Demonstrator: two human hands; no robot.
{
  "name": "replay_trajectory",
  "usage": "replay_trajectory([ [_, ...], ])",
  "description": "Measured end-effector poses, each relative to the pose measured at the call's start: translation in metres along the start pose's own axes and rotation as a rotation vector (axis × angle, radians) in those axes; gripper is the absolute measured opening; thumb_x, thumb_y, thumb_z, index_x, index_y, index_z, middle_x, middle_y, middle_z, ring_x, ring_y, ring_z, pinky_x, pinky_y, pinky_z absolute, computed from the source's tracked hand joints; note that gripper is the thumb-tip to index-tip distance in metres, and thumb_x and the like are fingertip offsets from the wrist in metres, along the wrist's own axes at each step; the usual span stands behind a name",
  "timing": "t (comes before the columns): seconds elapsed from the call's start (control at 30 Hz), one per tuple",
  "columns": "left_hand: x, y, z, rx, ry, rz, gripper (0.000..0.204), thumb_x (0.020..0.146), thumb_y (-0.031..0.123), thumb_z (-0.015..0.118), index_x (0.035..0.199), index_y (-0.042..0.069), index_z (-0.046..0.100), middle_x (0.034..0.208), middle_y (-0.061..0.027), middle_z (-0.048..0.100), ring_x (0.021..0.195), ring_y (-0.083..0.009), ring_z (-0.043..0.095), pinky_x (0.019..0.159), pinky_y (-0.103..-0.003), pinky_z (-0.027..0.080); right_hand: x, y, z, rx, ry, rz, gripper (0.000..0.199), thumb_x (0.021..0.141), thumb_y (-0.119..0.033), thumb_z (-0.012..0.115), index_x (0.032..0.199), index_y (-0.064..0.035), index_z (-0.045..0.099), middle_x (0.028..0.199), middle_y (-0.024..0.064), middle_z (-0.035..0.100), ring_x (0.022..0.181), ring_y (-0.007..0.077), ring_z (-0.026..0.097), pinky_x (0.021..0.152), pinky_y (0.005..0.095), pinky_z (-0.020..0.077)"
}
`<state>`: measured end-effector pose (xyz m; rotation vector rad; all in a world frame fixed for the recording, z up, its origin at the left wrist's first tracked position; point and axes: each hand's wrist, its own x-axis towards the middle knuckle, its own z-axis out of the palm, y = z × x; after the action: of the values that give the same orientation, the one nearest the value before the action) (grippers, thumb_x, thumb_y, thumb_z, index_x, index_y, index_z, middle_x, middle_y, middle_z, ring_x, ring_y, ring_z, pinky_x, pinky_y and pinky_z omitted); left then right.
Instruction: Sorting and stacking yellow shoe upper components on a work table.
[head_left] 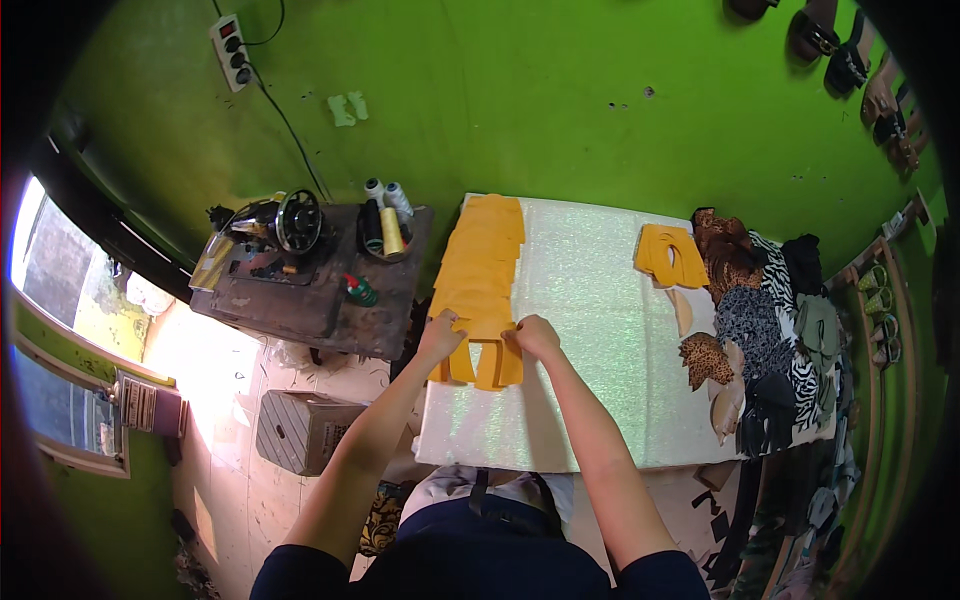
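Both hands are at the near end of a column of overlapping yellow cut pieces [482, 250] along the left side of a white-covered table [590, 300]. My left hand [441, 337] pinches the left edge of a yellow U-shaped piece [487, 350], which looks like a shoe upper. On the piece's opposite edge, my right hand [535, 337] has its fingers closed. The legs of this or the piece under it point toward me. More yellow pieces [668, 257] are stacked at the table's far right.
Left of the table, a sewing machine [270, 225] stands on a dark stand with thread cones [392, 232] and a green bottle [360, 291]. Patterned scraps [750, 320] pile up at the table's right edge. A grey step stool [300, 432] sits on the floor.
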<state>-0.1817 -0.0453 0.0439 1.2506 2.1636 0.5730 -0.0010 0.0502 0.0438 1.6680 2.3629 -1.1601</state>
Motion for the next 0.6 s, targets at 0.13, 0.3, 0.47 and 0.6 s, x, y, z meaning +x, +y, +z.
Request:
replay_trajectory([
  [0.13,-0.012,-0.027,-0.012,-0.007,-0.044,0.032,0.043,0.072,0.022,0.066,0.106,0.002,0.05,0.101,-0.0191,0.059,0.096,-0.0315,0.057,0.081,-0.037,0.045,-0.005,-0.007,0.035,0.031,0.005,-0.031,0.037,0.069,-0.039,0.066,0.078,-0.0034,0.066,0.076,0.0155,0.064,0.069,0.0283,0.062,0.062,0.0362,0.048],
  [0.3,-0.022,-0.039,-0.01,-0.061,-0.046,-0.027,0.039,0.073,0.02,0.064,0.106,0.004,0.05,0.098,-0.0183,0.06,0.094,-0.0313,0.058,0.079,-0.038,0.046,-0.016,-0.013,0.052,-0.012,0.019,0.014,0.038,0.071,-0.04,0.066,0.078,-0.0029,0.065,0.077,0.0154,0.064,0.07,0.0284,0.062,0.062,0.0362,0.0482],
  [0.47,-0.025,-0.042,-0.002,0.02,-0.018,-0.019,0.038,0.075,0.018,0.062,0.108,0.006,0.049,0.098,-0.0178,0.06,0.092,-0.0321,0.058,0.077,-0.04,0.047,-0.025,-0.019,0.062,-0.083,0.073,0.053,0.039,0.072,-0.042,0.064,0.079,-0.0035,0.063,0.079,0.0147,0.063,0.073,0.0282,0.062,0.064,0.0376,0.0479],
  [0.6,-0.03,-0.038,-0.001,0.095,0.034,0.055,0.039,0.074,0.018,0.061,0.109,0.006,0.048,0.106,-0.0169,0.054,0.094,-0.0329,0.056,0.075,-0.041,0.047,-0.03,-0.02,0.065,-0.112,0.134,0.076,0.039,0.073,-0.043,0.064,0.083,-0.0055,0.06,0.084,0.0133,0.062,0.078,0.0277,0.061,0.065,0.0382,0.0474],
])
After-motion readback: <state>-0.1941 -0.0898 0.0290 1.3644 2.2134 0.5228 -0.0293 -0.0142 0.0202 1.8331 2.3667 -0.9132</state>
